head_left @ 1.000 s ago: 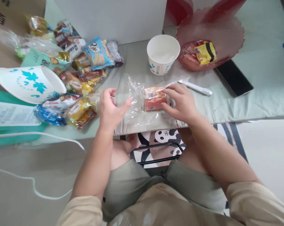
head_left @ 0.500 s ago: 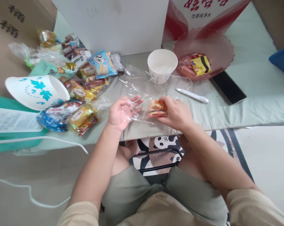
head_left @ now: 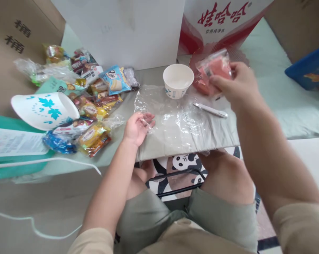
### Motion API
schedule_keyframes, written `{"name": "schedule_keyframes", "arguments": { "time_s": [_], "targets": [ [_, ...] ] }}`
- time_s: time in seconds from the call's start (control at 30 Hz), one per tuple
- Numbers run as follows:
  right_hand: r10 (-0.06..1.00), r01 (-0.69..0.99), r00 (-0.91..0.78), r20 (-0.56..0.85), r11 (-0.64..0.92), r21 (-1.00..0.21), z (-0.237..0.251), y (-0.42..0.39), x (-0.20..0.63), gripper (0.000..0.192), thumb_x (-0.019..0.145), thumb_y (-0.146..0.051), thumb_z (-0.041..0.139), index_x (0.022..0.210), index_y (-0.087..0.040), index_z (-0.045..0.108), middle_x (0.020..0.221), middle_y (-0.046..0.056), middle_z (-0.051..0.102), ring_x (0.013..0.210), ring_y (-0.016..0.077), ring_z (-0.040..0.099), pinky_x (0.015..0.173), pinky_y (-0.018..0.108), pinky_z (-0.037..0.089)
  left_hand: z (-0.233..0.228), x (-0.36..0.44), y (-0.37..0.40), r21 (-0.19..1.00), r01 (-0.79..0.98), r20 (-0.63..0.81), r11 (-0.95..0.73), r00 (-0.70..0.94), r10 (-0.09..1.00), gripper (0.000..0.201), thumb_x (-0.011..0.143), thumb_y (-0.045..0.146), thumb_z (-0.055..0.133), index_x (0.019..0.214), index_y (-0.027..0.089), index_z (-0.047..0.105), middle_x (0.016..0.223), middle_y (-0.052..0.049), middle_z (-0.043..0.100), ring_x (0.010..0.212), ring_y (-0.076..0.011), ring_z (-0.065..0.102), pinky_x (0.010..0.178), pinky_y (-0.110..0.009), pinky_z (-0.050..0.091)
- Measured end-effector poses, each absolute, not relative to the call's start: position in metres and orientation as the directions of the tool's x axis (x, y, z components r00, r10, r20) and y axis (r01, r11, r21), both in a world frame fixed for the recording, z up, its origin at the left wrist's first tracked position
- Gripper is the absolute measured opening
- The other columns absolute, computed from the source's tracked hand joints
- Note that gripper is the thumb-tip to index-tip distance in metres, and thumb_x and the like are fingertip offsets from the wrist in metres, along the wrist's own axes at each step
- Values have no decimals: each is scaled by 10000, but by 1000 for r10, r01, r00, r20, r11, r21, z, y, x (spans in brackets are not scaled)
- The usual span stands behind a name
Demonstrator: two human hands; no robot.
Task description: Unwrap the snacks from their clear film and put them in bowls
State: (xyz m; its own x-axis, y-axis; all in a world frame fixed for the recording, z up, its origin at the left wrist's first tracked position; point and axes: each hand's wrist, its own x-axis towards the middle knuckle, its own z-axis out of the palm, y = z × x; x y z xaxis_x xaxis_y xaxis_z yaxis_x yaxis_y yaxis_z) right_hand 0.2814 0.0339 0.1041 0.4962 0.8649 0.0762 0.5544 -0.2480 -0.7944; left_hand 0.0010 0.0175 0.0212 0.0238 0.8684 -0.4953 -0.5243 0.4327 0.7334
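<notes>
While the worktop (head_left: 159, 150) carries goods across its whole width, the work in hand reads as partly done. At the left of the frame a tipped paper bowl (head_left: 44, 110) with a blue leaf print lies on its side, and just beside it, toward centre-left, sits a pile of wrapped snacks (head_left: 92, 100), which appear untouched. At centre the left hand (head_left: 138, 127) rests with fingers loosely curled, palm up, on the left edge of a clear plastic bag (head_left: 175, 118) spread flat on the worktop; the bag looks empty. Above it stands an upright paper bowl (head_left: 178, 80), and a white pen-like tool (head_left: 210, 110) lies on the bag's right part. At upper right the right hand (head_left: 237, 88) is closed around a pink snack packet (head_left: 214, 67), raised clear of the worktop in front of a pink plate (head_left: 201, 83). Judged from this layout, the packet is out of the bag but not yet set down, and the pile at left remains to be handled.
</notes>
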Motion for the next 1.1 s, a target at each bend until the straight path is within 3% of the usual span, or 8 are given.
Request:
{"name": "schedule_keyframes", "arguments": {
  "time_s": [0.13, 0.3, 0.4, 0.47, 0.57, 0.67, 0.9, 1.1],
  "targets": [
    [847, 661, 508, 159, -264, -702, 125, 82, 299, 620, 821, -206, 750, 1380, -41, 539, 1332, 125, 640, 1194, 208, 608, 1148, 467, 424, 29, 2, 14, 698, -572, -480, 430, 71, 874, 137, 644, 205, 634, 651, 203, 497, 758, -6, 694, 824, -195, 722, 768, -336, 601],
    [810, 747, 129, 572, 300, -593, 94, 13, 297, 279, 928, -220, 534, 1175, -266, 654, 1171, 64, 695, 1129, 261, 675, 995, 484, 555, 30, -4, 12, 686, -597, -447, 416, 106, 888, 145, 668, 199, 611, 625, 201, 472, 791, -17, 689, 897, -223, 733, 810, -383, 612],
    [820, 626, -498, 282, 565, -537, 56, -54, 295, 565, 887, -369, 620, 1440, -305, 520, 1469, 98, 590, 1379, 353, 560, 1128, 578, 482, 28, -6, 12, 686, -593, -474, 423, 78, 877, 170, 690, 224, 622, 638, 204, 461, 799, -27, 689, 948, -239, 742, 842, -402, 619],
    [807, 674, -580, 110, 552, -492, 34, -87, 294, 779, 831, -462, 700, 1536, -276, 425, 1631, 134, 424, 1518, 418, 384, 1184, 661, 381, 27, -6, 12, 684, -590, -501, 430, 48, 864, 207, 704, 244, 635, 644, 210, 439, 801, -33, 692, 983, -251, 743, 858, -412, 623],
    [856, 776, -514, 50, 489, -398, 14, -109, 288, 786, 798, -480, 759, 1508, -294, 478, 1690, 125, 329, 1572, 445, 256, 1229, 729, 209, 27, -5, 8, 654, -612, -534, 445, 43, 844, 251, 709, 242, 643, 639, 217, 403, 793, -35, 681, 1002, -249, 741, 866, -408, 628],
    [868, 777, -456, 195, 496, -387, 8, -111, 279, 325, 906, -362, 682, 1228, -318, 680, 1569, 66, 533, 1534, 378, 379, 1262, 685, 149, 22, -5, 3, 631, -627, -551, 457, 52, 833, 242, 722, 247, 645, 644, 219, 417, 817, -42, 673, 1023, -241, 732, 886, -392, 619],
    [945, 417, -136, 296, 326, -848, 17, -106, 283, 110, 934, -311, 639, 840, -256, 655, 1074, 20, 796, 1166, 272, 727, 1178, 538, 440, -6, -29, 8, 980, -193, -109, 44, -341, 934, 414, 737, 600, 752, 947, 269, 617, 1187, -37, 670, 1316, -262, 582, 1083, -419, 496],
    [992, 37, 105, 66, 62, -997, 7, -103, 289, 243, 860, -451, 727, 762, -241, 652, 1060, 17, 797, 958, 260, 773, 958, 484, 597, -3, -27, 13, 901, 248, 260, -354, 344, 902, 703, 687, 867, 658, 992, 239, 745, 1357, -119, 677, 1468, -361, 466, 1245, -558, 320]
  ]
}}
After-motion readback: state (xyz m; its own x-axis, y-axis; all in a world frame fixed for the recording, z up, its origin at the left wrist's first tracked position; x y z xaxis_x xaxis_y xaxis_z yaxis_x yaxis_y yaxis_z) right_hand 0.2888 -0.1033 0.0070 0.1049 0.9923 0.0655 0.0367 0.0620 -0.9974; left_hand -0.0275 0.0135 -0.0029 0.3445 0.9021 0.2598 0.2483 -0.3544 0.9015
